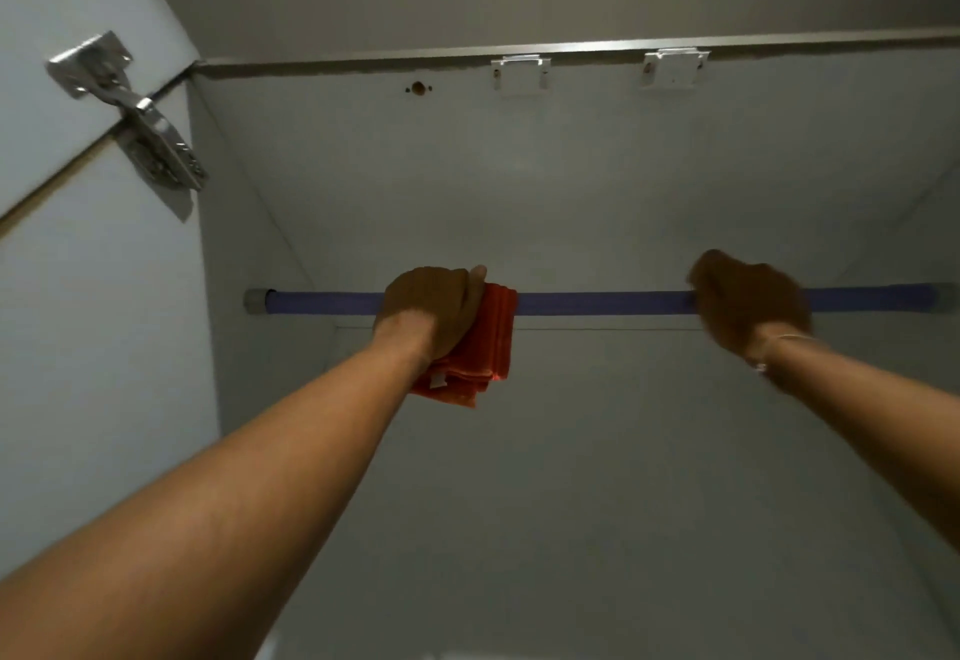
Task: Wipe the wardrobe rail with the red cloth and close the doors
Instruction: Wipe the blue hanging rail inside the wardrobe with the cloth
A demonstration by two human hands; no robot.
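A purple wardrobe rail [597,302] runs horizontally across the white wardrobe interior, with a grey end cap at its left. My left hand [428,308] is closed around the rail left of centre, pressing the folded red cloth [480,350] against it; the cloth hangs below and to the right of the hand. My right hand [748,303] grips the bare rail further right, somewhat blurred. A thin bracelet sits on my right wrist. Part of the rail is hidden behind both hands.
The open left door [67,103] stands at the upper left with a metal hinge [140,124] joining it to the side wall. Two white catch plates [519,72] [672,68] and a small hole [418,88] sit under the wardrobe's top edge.
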